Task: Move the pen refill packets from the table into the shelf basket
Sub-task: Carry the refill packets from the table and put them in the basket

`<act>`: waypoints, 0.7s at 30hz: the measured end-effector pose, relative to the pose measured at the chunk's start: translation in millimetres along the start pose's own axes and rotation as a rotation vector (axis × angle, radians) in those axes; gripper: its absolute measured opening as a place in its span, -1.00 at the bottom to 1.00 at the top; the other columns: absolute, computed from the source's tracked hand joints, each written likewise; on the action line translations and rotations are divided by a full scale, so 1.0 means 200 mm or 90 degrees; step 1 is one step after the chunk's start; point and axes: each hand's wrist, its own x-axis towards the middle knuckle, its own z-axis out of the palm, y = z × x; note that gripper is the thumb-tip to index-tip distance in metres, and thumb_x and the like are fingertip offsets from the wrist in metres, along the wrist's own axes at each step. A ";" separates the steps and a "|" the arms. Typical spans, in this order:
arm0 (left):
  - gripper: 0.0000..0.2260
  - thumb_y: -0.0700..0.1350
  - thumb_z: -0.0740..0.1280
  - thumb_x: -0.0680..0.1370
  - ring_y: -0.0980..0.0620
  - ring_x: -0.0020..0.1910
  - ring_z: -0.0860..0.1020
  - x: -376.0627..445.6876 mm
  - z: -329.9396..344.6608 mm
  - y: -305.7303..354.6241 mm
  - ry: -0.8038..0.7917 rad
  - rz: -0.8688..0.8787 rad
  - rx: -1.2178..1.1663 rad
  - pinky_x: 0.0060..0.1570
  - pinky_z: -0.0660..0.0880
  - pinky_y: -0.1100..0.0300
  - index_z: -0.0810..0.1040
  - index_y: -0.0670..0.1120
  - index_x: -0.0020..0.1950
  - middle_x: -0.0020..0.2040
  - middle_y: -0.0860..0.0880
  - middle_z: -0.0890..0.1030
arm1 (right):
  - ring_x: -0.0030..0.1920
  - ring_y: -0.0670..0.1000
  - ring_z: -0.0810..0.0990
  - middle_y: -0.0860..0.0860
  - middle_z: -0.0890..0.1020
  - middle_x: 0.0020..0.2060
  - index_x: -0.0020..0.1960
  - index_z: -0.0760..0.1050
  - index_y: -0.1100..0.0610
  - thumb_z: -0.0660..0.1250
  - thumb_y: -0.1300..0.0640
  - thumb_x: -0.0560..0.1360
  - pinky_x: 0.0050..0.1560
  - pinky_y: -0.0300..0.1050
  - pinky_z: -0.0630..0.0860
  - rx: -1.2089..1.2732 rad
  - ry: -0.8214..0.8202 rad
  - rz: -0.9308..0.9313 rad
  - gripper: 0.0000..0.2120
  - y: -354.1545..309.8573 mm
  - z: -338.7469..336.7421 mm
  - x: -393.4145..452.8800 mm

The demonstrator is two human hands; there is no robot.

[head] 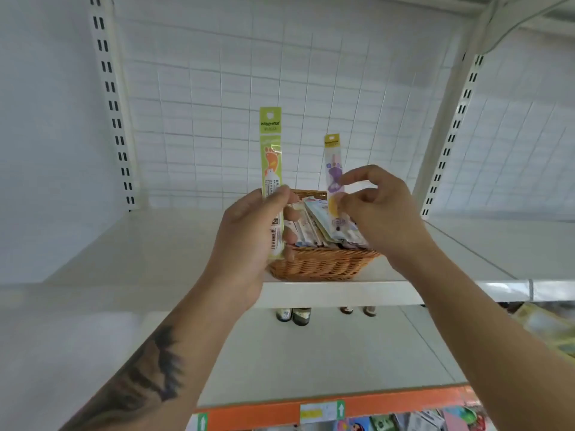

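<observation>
Two long, narrow pen refill packets stand upright above the wicker basket (323, 264), one in each hand. The green packet (271, 157) is a slim strip with a lime-green header card, an orange footprint picture below it, and a white label with barcodes near its lower end. Its long axis runs almost straight up and down, header uppermost, and its bottom end hangs at the basket's left front corner. The left hand (249, 244) grips it around the lower half, thumb across the front and fingers curled behind.

The purple packet (333, 169) is shorter in view, with a yellow header card and a purple figure printed on clear film. It also points upward, leaning slightly to the left at the top, and its lower end dips among the packets already lying in the basket. The right hand (378, 213) pinches it at mid-length between thumb and curled fingers.

Inside the basket a heap of packets (314, 225) lies slanted, fanned from front to back. The basket sits on a white shelf (342, 290), near its front edge, before a white grid back panel (280, 88).
</observation>
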 end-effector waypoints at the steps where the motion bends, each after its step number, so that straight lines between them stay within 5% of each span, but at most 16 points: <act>1: -0.80 -0.06 0.36 0.65 -0.04 -0.37 0.49 0.01 -0.01 0.00 -0.005 -0.008 -0.011 -0.40 0.42 0.11 0.69 -0.10 -0.09 -0.22 -0.07 0.62 | -0.45 -0.08 0.51 0.03 0.73 -0.29 -0.02 0.63 -0.03 0.46 0.16 0.53 -0.41 -0.25 0.44 -0.039 -0.019 0.024 -0.90 0.03 0.01 0.06; 6: -0.79 -0.06 0.32 0.68 -0.10 -0.36 0.58 0.00 -0.03 -0.01 -0.002 -0.012 -0.010 -0.33 0.57 0.03 0.68 -0.16 0.04 -0.22 -0.10 0.63 | -0.36 -0.07 0.57 -0.05 0.68 -0.14 -0.09 0.65 0.00 0.42 0.12 0.55 -0.45 -0.28 0.41 -0.221 -0.116 0.031 -0.94 0.09 0.11 0.19; 11: -0.79 -0.05 0.31 0.68 -0.10 -0.44 0.56 -0.05 -0.02 -0.03 0.018 -0.027 -0.024 -0.43 0.54 0.08 0.66 -0.17 0.07 -0.24 -0.14 0.62 | -0.01 0.04 0.60 -0.04 0.62 0.05 -0.01 0.62 -0.02 0.36 0.06 0.58 -0.02 -0.04 0.61 -0.365 -0.144 0.021 -0.94 0.11 0.17 0.20; 16: -0.71 0.07 0.27 0.69 0.02 -0.55 0.26 -0.10 -0.02 -0.03 0.036 -0.032 0.015 -0.48 0.21 0.24 0.65 -0.12 0.05 -0.30 -0.10 0.51 | -0.13 -0.03 0.61 -0.12 0.61 -0.11 -0.08 0.56 -0.05 0.33 0.01 0.60 -0.13 -0.06 0.59 -0.295 -0.092 -0.052 -0.90 0.08 0.11 0.08; 21: -0.50 0.25 0.13 0.69 0.05 -0.51 0.23 -0.14 0.02 -0.04 0.037 -0.052 0.024 -0.45 0.11 0.23 0.66 -0.13 0.14 -0.29 -0.10 0.56 | -0.30 -0.11 0.54 -0.12 0.58 -0.31 -0.12 0.58 -0.04 0.38 0.04 0.59 -0.28 -0.20 0.48 -0.159 -0.047 -0.185 -0.89 0.07 0.08 -0.17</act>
